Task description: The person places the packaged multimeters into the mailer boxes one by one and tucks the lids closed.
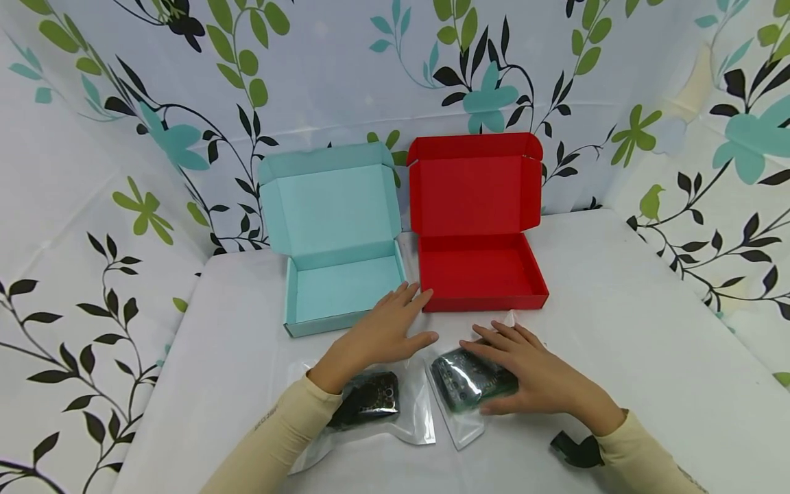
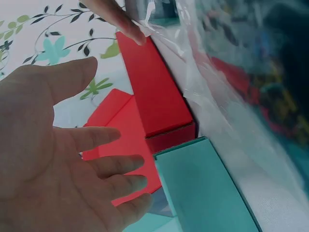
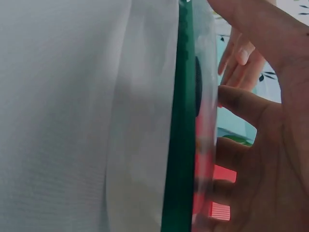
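Observation:
My left hand (image 1: pixel 378 331) is held with fingers spread in front of the light-blue box (image 1: pixel 339 326), between it and the red box (image 1: pixel 487 302). In the left wrist view its palm (image 2: pixel 58 164) shows nothing held. My right hand (image 1: pixel 533 374) lies over a clear plastic bag (image 1: pixel 458 431) with a green circuit board (image 1: pixel 459 377) inside. Its fingers extend along the bag's upper face in the right wrist view, where the board's green edge (image 3: pixel 178 121) shows. Under my left forearm, a second clear bag (image 1: pixel 416 412) holds a dark electronic part (image 1: pixel 376 396).
Both boxes stand with lids raised against the patterned cloth (image 1: pixel 345 75) behind the white table (image 1: pixel 204 384). A small black object (image 1: pixel 574 451) lies beside my right wrist, partly hidden by the sleeve.

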Demonstrator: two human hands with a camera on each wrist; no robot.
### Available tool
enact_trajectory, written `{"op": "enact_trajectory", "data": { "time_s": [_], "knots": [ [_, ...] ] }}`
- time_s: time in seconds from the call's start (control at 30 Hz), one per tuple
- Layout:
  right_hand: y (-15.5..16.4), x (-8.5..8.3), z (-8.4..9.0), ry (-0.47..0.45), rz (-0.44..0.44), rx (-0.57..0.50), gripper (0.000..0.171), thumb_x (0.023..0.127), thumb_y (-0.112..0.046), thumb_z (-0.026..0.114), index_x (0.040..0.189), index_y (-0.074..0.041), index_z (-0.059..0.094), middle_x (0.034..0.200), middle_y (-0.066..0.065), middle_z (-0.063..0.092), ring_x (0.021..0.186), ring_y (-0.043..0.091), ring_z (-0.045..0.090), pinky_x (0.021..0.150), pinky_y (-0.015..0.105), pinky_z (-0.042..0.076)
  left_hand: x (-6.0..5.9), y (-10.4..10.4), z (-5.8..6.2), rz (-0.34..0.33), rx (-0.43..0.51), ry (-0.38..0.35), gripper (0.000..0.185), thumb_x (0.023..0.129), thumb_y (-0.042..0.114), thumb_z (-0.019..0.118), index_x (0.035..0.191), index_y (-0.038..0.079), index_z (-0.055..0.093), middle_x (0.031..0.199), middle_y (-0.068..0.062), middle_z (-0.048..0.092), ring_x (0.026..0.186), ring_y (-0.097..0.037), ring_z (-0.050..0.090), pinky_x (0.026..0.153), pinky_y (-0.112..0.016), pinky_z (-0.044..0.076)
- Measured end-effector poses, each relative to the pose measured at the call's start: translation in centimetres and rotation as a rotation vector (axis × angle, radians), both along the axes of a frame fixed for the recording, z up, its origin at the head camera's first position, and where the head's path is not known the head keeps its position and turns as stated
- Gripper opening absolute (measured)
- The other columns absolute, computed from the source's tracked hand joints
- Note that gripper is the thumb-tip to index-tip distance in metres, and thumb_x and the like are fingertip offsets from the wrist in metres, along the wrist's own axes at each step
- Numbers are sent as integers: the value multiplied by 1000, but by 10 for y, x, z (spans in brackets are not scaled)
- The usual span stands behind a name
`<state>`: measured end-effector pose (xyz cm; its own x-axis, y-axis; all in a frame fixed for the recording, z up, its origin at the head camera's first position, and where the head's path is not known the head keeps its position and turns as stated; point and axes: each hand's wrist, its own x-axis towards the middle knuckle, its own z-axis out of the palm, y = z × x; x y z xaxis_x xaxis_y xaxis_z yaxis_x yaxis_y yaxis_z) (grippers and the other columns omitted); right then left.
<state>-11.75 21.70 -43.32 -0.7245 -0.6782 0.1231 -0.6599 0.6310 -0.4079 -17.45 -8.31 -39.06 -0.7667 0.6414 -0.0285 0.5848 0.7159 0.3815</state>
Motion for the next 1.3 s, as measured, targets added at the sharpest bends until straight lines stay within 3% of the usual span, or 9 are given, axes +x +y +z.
{"op": "enact_trajectory", "data": {
  "time_s": [0.13,0.37,0.67,0.9,1.07,1.3],
  "knots": [
    [1,-1,-3,17,10,15,95,76,-58,87,157,-25,49,158,13,45,145,46,35,114,70,22,-10,8,-2,-10,-32,9,76,104,42,61,162,3,31,167,-26,21,155,-44,12,122,-56,16],
    [1,-4,-3,10,5,43,97,73,-62,87,156,-26,50,154,10,49,143,42,37,113,70,22,-22,15,-4,1,-73,36,76,107,41,57,162,-2,28,167,-24,21,154,-44,16,121,-58,19],
    [4,-6,-4,-4,0,82,98,69,-55,93,155,-29,52,148,7,53,140,37,39,114,69,21,-32,17,-13,49,-114,61,70,108,44,53,162,5,32,168,-24,18,154,-43,14,120,-60,21],
    [4,-3,-5,-11,6,131,94,72,-52,91,156,-34,50,147,5,53,138,36,42,112,70,23,-33,15,-15,67,-156,36,66,109,47,50,162,9,38,169,-20,20,153,-48,13,120,-62,19],
    [4,-1,-8,63,25,114,91,71,-46,94,153,-35,54,140,2,58,133,32,47,111,68,27,-32,13,-16,69,-159,44,64,109,46,49,161,10,40,168,-20,23,153,-49,15,119,-62,20],
    [3,2,-7,112,17,99,86,69,-46,96,147,-33,62,131,1,64,122,27,54,105,64,36,-28,11,-12,61,-160,0,66,109,48,47,162,10,37,169,-19,19,153,-50,12,120,-63,17]
  ]
}}
